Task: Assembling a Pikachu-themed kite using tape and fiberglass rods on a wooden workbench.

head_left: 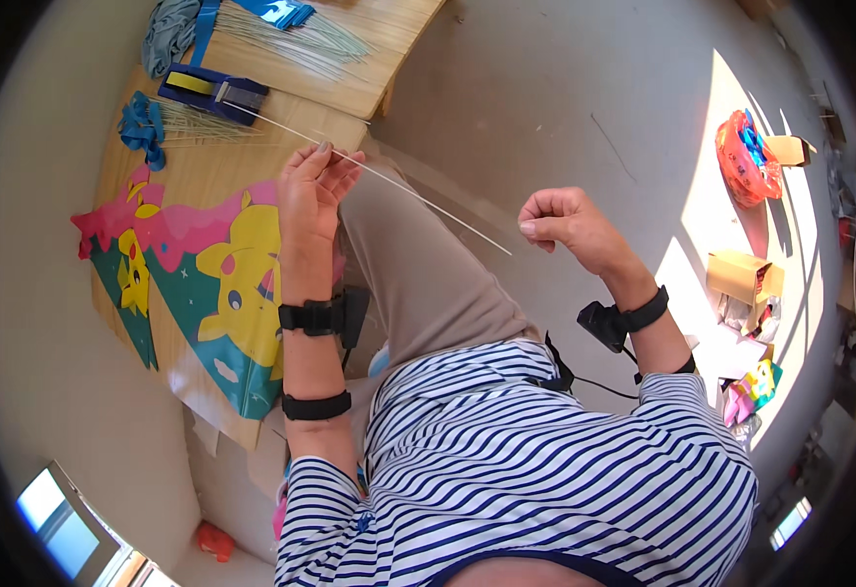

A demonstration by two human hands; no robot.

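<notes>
The left hand (322,181) pinches a thin white stick (428,203) in its fingers. One end pokes past them toward the blue tape holder (214,93); the other points toward the right hand (567,223), whose fingers curl in with nothing showing. The stick looks light, smooth and a bit bendy, so it could snap. A soft pinch near its middle seems best.

text: none legible | cartoon sheet (242,269): pictures, no readable letters | red plastic bag (742,176): faint marks, too small to read | blue packaging (286,14), top: white patches, print or glare, can't tell
</notes>
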